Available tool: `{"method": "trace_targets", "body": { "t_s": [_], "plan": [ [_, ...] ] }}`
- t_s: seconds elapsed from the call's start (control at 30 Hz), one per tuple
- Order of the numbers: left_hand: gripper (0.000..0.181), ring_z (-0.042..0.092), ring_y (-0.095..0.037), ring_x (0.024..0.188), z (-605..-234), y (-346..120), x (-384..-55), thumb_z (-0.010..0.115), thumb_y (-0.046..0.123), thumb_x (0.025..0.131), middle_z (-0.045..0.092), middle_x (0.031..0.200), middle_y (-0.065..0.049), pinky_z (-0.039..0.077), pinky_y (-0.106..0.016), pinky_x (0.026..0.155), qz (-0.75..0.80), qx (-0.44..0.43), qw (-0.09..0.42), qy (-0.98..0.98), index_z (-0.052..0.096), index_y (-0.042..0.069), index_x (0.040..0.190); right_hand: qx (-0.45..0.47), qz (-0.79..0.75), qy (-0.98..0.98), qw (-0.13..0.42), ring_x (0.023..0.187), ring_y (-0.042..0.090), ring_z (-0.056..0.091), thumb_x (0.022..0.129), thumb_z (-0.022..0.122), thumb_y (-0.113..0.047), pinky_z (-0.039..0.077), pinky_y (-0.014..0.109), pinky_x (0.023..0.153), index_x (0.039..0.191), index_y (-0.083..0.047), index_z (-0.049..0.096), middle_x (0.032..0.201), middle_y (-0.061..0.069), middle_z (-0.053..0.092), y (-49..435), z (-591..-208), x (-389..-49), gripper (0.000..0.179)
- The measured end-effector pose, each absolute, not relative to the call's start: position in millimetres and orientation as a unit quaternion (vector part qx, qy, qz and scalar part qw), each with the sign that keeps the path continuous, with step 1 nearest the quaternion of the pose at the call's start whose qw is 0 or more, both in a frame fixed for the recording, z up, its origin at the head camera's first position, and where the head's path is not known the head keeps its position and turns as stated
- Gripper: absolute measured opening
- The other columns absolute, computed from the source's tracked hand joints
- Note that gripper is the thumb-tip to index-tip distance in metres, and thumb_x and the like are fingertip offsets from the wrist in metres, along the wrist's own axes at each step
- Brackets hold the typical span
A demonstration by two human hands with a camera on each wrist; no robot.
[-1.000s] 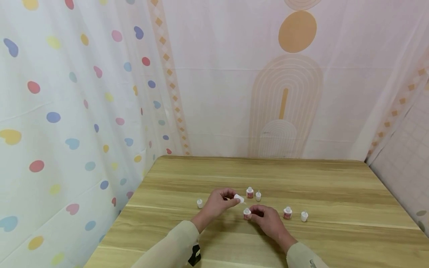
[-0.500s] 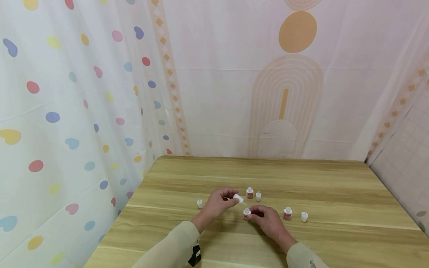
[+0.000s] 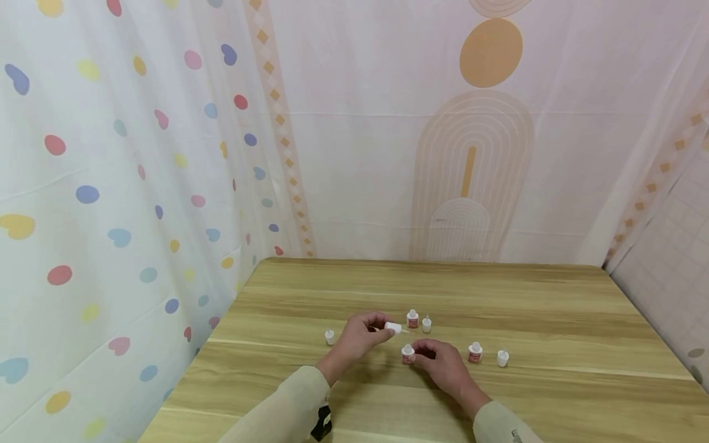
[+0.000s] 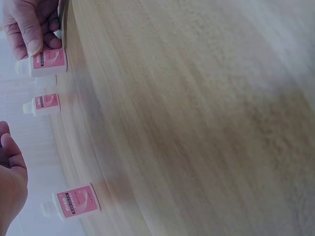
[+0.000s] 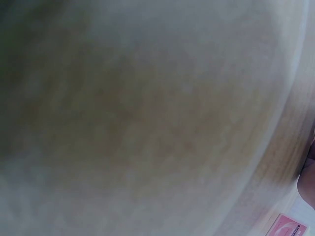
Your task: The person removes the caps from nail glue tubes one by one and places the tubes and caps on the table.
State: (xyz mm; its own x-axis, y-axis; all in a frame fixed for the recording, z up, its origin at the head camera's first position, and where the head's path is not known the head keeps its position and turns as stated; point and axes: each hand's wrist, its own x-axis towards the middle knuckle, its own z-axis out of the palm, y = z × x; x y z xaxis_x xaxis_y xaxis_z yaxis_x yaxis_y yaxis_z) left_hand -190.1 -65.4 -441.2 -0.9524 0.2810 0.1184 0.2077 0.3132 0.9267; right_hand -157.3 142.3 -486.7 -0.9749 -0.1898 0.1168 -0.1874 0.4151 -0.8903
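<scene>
My left hand (image 3: 360, 334) pinches a white brush cap (image 3: 394, 328) between thumb and fingers, its thin brush pointing right, above and left of a small nail glue bottle (image 3: 407, 355). That uncapped bottle stands upright on the table, and my right hand (image 3: 441, 363) grips it from the right side. In the left wrist view, the right thumb lies against the bottle's pink label (image 4: 48, 59). Part of the left hand (image 4: 11, 177) shows at that view's left edge. Nearest the left hand there stands another pink-labelled bottle (image 4: 78, 201).
Two more uncapped bottles stand nearby, one behind (image 3: 412, 319) and one to the right (image 3: 475, 352). White caps with brushes up stand at left (image 3: 330, 336), at back (image 3: 427, 325) and at right (image 3: 503, 358). Patterned curtains (image 3: 360, 184) hang beyond the wooden table (image 3: 498, 301).
The cap in my left hand has tilted, so its brush points more level to the right instead of down towards the bottle. The right hand and the bottle it grips stay in place.
</scene>
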Motion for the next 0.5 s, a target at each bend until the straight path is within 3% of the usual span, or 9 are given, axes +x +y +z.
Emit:
{"method": "trace_targets", "body": {
  "t_s": [0.17, 0.5],
  "plan": [
    [0.021, 0.058, -0.014, 0.083, -442.9, -65.5, -191.4, 0.074, 0.014, 0.091, 0.069, 0.094, -0.001, 0.049, -0.026, 0.07, 0.572, 0.148, 0.032, 0.806, 0.073, 0.003, 0.108, -0.112, -0.526, 0.843, 0.0, 0.09, 0.014, 0.061, 0.089, 0.076, -0.019, 0.049, 0.032, 0.079, 0.099, -0.012, 0.074, 0.095, -0.003, 0.07, 142.3, -486.4, -157.4, 0.013],
    [0.012, 0.056, -0.016, 0.077, -443.6, -65.2, -190.3, 0.075, 0.012, 0.089, 0.067, 0.088, 0.0, 0.046, -0.024, 0.064, 0.576, 0.149, 0.03, 0.803, 0.073, 0.007, 0.099, -0.113, -0.524, 0.844, -0.002, 0.09, 0.013, 0.061, 0.088, 0.076, -0.021, 0.049, 0.032, 0.079, 0.099, -0.012, 0.074, 0.094, -0.003, 0.07, 142.3, -487.3, -157.8, 0.014]
  ]
}}
